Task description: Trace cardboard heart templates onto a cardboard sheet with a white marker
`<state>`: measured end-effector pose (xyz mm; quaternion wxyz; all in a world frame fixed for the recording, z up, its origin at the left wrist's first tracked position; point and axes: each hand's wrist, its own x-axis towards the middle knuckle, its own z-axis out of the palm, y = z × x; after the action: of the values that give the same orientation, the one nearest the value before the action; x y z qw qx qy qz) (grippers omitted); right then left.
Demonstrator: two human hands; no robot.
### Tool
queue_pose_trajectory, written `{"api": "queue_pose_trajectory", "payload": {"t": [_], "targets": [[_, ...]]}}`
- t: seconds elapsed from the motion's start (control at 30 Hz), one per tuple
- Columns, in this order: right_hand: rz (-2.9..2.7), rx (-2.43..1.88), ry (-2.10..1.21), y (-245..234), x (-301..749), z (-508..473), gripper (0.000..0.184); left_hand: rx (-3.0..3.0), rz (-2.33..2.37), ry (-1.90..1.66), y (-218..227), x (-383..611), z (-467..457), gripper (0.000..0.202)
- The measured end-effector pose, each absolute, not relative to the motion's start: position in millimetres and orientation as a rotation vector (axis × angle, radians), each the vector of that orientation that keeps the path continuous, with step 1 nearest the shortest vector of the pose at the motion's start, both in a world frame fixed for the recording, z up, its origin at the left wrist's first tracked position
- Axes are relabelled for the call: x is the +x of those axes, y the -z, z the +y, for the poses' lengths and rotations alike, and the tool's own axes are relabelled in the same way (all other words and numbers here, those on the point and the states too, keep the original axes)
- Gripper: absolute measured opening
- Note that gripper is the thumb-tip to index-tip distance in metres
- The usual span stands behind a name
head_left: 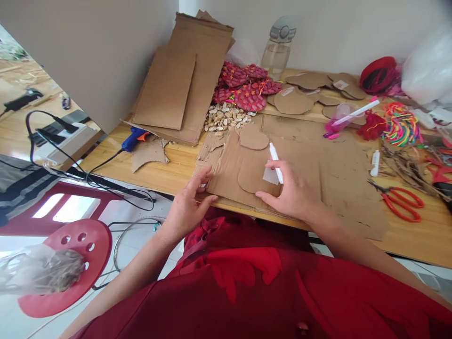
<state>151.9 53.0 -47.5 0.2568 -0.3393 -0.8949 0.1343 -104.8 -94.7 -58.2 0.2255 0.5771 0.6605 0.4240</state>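
My right hand (287,190) is over a cardboard sheet (300,155), with a white marker pen (274,157) between its fingers and the thumb spread apart. Under that hand lies a rounded cardboard cutout (252,174) with a pale label patch (271,175) on it. A smaller heart-like cardboard piece (254,138) rests just above. At the sheet's near left corner is my left hand (192,200), its thumb and fingers apart; whether it touches the corner I cannot tell.
Red-handled scissors (402,202) and a small white tube (375,163) lie right. Behind are peanut shells (229,117), pink decorated pieces (249,87), cutouts (293,100) and a water bottle (277,52). A blue glue gun (133,139) and cardboard sheets (164,89) stand left.
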Motion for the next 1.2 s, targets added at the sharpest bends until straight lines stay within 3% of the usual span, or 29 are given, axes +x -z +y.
{"api": "queue_pose_trajectory", "payload": {"t": [0.27, 0.43, 0.7, 1.2], "targets": [[-2.303, -1.083, -0.204, 46.9, 193.2, 39.5, 0.066, 1.312, 1.692, -1.326, 63.4, -103.5, -89.4, 0.059], [-2.278, -1.184, -0.173, 46.9, 214.2, 36.9, 0.072, 1.324, 1.667, -1.244, 64.9, -110.1, -90.3, 0.061], [-2.231, -1.217, -0.197, 45.8, 221.5, 29.8, 0.073, 1.434, 1.595, -1.189, 70.4, -118.2, -97.0, 0.076], [-2.375, -1.115, -0.408, 37.6, 189.0, 25.0, 0.069, 1.456, 1.608, -1.267, 74.1, -113.5, -96.3, 0.075]]}}
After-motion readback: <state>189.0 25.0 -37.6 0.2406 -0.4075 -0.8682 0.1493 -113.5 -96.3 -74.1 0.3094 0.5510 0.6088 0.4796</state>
